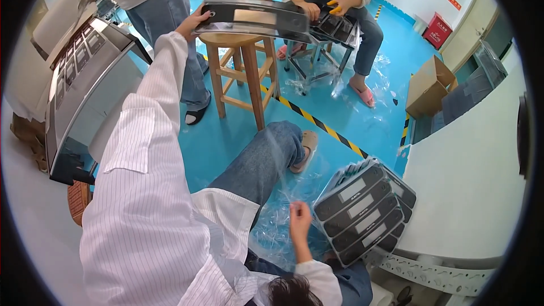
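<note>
My left hand reaches far forward and is closed on the left end of a long black panel with a pale rectangle in its middle. The panel lies over the top of a wooden stool, overhanging to the right. Low in front of me, my right hand is closed in a pinch, and a thin strip of clear plastic film trails up from its fingertips. Just right of that hand stands a fanned stack of similar black panels, some in clear wrapping.
Crumpled clear film litters the blue floor. A seated person with yellow finger covers handles dark panels; another person stands at the left. A rack of dark panels is at left, a cardboard box at right.
</note>
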### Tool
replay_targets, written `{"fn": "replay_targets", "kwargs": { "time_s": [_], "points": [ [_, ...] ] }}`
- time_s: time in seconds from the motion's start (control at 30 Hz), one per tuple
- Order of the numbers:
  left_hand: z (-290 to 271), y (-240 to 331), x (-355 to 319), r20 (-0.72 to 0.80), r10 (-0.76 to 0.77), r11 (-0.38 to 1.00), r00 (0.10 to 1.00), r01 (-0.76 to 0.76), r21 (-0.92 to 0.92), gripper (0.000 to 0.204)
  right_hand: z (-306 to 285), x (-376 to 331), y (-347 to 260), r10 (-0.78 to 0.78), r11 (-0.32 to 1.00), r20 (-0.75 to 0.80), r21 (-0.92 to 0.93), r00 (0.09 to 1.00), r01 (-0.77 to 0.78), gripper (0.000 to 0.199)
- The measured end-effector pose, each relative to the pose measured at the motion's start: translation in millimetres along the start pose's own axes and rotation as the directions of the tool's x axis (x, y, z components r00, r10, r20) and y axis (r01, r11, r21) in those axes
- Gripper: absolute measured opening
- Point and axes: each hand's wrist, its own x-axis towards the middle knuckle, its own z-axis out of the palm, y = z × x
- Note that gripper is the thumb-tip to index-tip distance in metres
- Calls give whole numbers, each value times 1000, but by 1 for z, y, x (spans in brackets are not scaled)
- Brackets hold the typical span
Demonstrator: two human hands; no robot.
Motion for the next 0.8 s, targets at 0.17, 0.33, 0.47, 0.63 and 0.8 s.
{"fn": "replay_targets", "kwargs": {
  "time_s": [0.17,0.33,0.47,0.63,0.8],
  "points": [
    [-40,-31,5,-301,-142,946,943,219,239,26,75,-38,165,60,742,317,-649,946,170,12],
    [4,-47,9,16,288,-446,958,119,887,43,61,-101,202,741,669,649,-691,175,-273,18],
    [134,-44,-53,295,471,243,831,-444,862,37,15,-4,39,358,806,672,128,648,-578,47],
    [387,-125,-246,989,-80,956,124,-272,111,36,-39,-28,41,355,432,713,448,604,-783,47],
    [386,-227,-369,913,-234,946,-335,137,293,46,-43,-80,17,262,965,700,-195,664,-176,43]
  ]
}}
